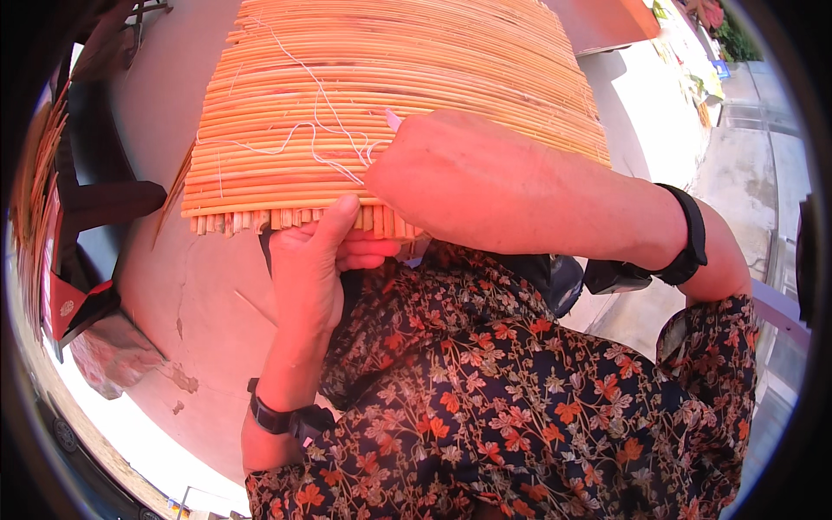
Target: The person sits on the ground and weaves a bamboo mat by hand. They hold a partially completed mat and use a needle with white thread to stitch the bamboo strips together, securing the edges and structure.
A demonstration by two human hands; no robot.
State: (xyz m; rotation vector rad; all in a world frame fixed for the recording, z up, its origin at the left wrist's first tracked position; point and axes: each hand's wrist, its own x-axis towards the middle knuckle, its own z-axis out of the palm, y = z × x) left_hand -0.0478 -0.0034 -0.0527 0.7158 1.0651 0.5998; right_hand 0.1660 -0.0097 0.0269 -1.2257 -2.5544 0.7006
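A mat of straight orange-tan reeds (390, 65) laid side by side spreads out in front of me, with a row of cut reed ends (290, 218) along its near edge. My left hand (316, 251) grips that edge, thumb on top and fingers curled underneath. My right hand (416, 160) is bent over the mat just right of the left thumb. Its fingers are hidden behind the back of the hand, and a small pale pink tip (393, 120) pokes out beyond it. Loose white thread (303, 127) winds across the reeds and runs to the right hand.
Dark bands (276, 421) are on both wrists. A dark bench-like frame (113, 204) stands at the left, near a bundle of long thin stalks (39, 199). Around the mat is a pale floor (208, 338), cracked in places. An orange-brown panel (607, 22) is at the far right.
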